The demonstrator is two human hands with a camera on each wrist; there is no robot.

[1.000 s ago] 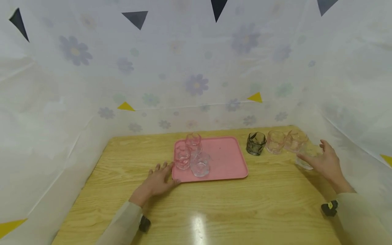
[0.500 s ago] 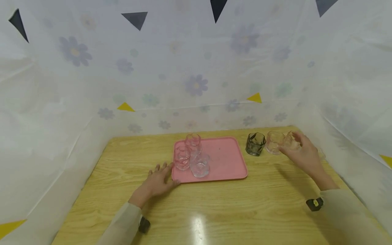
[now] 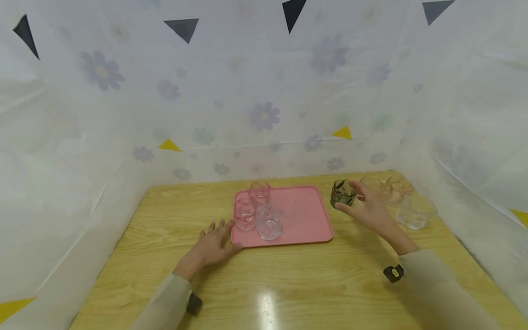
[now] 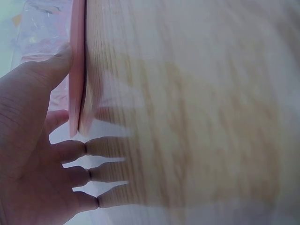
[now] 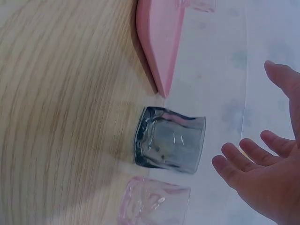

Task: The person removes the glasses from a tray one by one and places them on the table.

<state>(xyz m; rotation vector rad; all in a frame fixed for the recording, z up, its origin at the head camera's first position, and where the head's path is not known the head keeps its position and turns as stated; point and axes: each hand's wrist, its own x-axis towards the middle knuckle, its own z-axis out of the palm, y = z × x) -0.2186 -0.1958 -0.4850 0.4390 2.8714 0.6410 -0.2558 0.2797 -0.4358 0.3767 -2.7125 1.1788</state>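
Observation:
At the front left corner of the pink tray (image 3: 305,220), my left hand (image 3: 212,245) has its fingers spread. In the left wrist view the thumb (image 4: 58,65) lies along the tray's edge. Two pink-tinted glasses (image 3: 261,195) and a clear glass (image 3: 269,225) stand grouped on the tray's left side. My right hand (image 3: 369,213) reaches toward a smoky grey glass (image 3: 341,195) right of the tray. The right wrist view shows this grey glass (image 5: 171,140) upright on the table, with a gap between it and the spread fingers (image 5: 234,157).
Behind the right hand stand a pinkish glass (image 3: 371,183), another pinkish glass (image 3: 398,190) and a clear glass (image 3: 414,215) near the table's right edge. The wooden table (image 3: 288,279) is enclosed by white flowered sheeting (image 3: 231,91) at the back and sides.
My right hand has moved left from the clear glass at the far right, past the pinkish glasses, to the grey glass. The left hand stays at the tray's corner.

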